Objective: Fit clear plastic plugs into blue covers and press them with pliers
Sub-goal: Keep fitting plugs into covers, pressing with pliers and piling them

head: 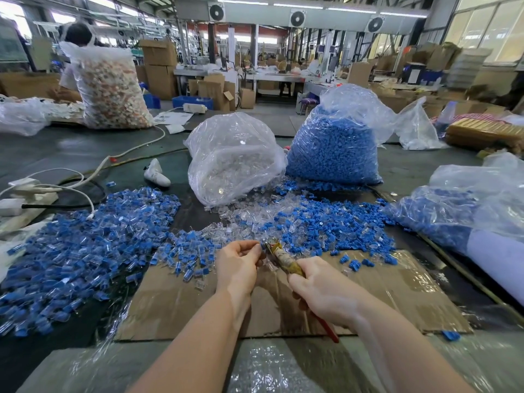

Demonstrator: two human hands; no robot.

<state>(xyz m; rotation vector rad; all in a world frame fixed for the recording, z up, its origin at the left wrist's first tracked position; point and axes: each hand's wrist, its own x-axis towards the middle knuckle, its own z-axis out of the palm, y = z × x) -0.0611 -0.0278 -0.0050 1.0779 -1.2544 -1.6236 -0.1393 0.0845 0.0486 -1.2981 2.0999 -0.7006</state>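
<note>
My left hand (239,262) pinches a small blue cover with a clear plug at its fingertips, right at the jaws of the pliers (279,255). My right hand (317,285) grips the pliers' handles, whose red end sticks out below my wrist. Both hands hover over a flat cardboard sheet (382,293). A big heap of assembled blue-and-clear pieces (85,251) spreads at the left. Loose clear plugs (249,211) and loose blue covers (334,228) lie just beyond the hands. The piece in my fingers is mostly hidden.
A clear bag of plugs (235,157) and a bag of blue covers (334,148) stand behind the piles. Another bag with blue parts (459,211) lies at the right. White cables and a power strip (25,191) lie left. A person sits far left beside a tall bag (110,86).
</note>
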